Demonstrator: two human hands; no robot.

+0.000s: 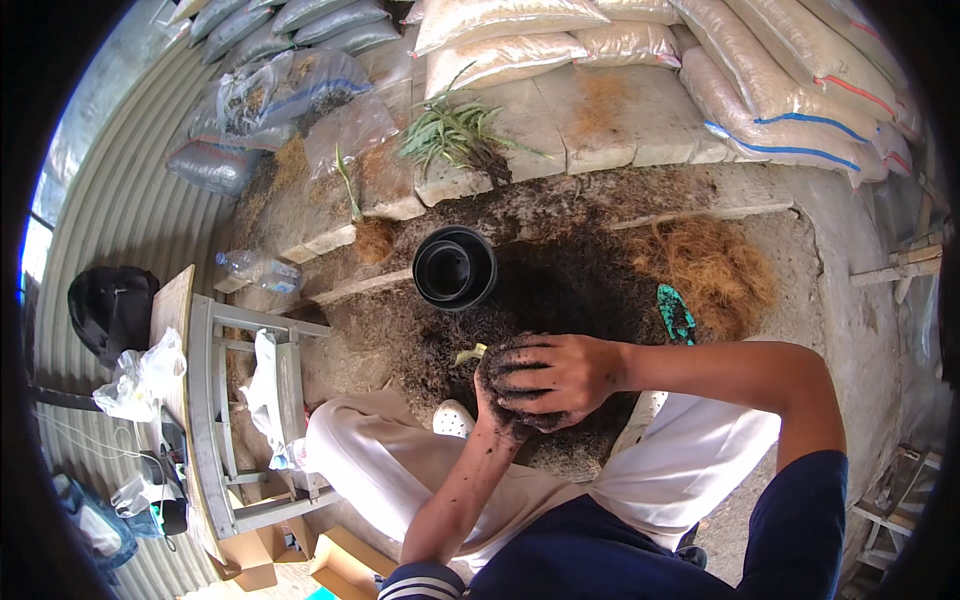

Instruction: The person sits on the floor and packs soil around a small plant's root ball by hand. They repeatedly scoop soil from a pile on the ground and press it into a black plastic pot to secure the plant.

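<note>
My left hand point(499, 409) and my right hand point(547, 379) are pressed together around a clump of dark soil point(517, 346), which is mostly hidden between them. Soil coats the fingers of both. A pale yellow-green leaf piece point(471, 354) sticks out at the clump's left side. Beyond the hands stand nested black plastic pots point(454, 268). Loose dark soil point(555, 285) is heaped beside them. A green hand trowel point(676, 315) with soil on it lies to the right, against a pile of brown coconut fibre point(705, 262).
A plant with a fibre-wrapped root ball point(373, 240) and a bunch of leafy plants point(457, 139) lie ahead. Filled sacks point(510, 56) are stacked behind. A plastic bottle point(259, 271) and a metal-framed table point(202, 375) are at the left.
</note>
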